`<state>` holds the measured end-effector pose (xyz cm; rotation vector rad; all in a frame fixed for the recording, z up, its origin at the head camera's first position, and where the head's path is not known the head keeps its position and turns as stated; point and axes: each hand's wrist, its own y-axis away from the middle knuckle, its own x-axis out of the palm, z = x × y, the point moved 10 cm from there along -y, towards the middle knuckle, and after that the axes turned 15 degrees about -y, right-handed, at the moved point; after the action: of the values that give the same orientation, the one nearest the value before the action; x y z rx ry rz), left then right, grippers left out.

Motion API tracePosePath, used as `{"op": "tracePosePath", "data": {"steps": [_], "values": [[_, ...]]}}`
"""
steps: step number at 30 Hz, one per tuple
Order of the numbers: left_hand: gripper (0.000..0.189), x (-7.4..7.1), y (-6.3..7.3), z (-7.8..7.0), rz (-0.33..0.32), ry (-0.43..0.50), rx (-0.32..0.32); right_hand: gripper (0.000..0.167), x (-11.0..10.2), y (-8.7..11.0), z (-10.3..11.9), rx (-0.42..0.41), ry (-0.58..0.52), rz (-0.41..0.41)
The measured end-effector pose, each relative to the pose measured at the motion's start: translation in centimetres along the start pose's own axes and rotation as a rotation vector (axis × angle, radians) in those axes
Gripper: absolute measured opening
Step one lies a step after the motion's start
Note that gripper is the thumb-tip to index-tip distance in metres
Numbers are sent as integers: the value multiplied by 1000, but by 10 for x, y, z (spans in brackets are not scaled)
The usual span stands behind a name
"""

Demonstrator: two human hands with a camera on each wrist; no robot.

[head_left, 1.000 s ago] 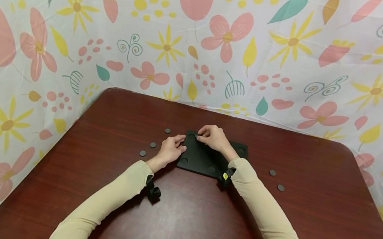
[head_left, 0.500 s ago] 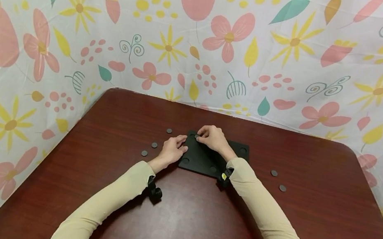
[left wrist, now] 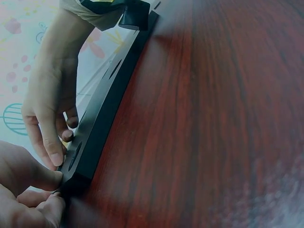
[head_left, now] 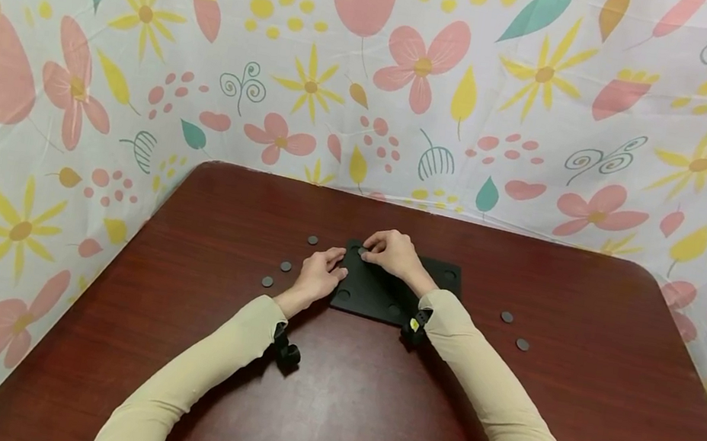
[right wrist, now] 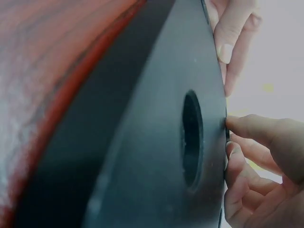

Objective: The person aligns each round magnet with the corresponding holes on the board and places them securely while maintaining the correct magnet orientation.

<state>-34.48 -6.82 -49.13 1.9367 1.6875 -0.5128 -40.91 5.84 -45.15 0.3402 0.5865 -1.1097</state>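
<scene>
A flat black board point(head_left: 377, 290) with round recesses lies toward the far side of the table. At its far left corner my right hand point(head_left: 393, 252) pinches a small dark grey disc point(head_left: 362, 251) between thumb and fingertips, close over the recess there. The disc is mostly hidden by the fingers. My left hand point(head_left: 318, 275) rests at the board's left edge, thumb and fingertips touching it. In the right wrist view, a round recess point(right wrist: 192, 140) shows near the pinching right hand point(right wrist: 266, 166). The left wrist view has both hands beside the board's end, the left hand point(left wrist: 28, 190) nearest.
Three loose grey discs lie left of the board, the farthest disc point(head_left: 312, 240) near the back. Two more lie to the right, one grey disc point(head_left: 522, 345) nearer the front. A flowered cloth point(head_left: 372, 100) hangs behind the reddish-brown table point(head_left: 338, 403). Both wrists wear black cameras.
The view shifts slightly. Both hands keep their places at the board, the right one still pinching the disc at the far left corner.
</scene>
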Motion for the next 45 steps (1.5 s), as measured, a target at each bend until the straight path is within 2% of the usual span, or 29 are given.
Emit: {"op": "tracePosePath", "data": {"steps": [24,31,45], "values": [[50,1,-3,3,2,-8,3,18,3,-3,3,11,9,-4],[51,1,-2,3,5,20,-6,18,5,-4,6,3,0,-1],[50,1,-3,3,-14,-17,0,19,8,-7,5,8,1,6]]}}
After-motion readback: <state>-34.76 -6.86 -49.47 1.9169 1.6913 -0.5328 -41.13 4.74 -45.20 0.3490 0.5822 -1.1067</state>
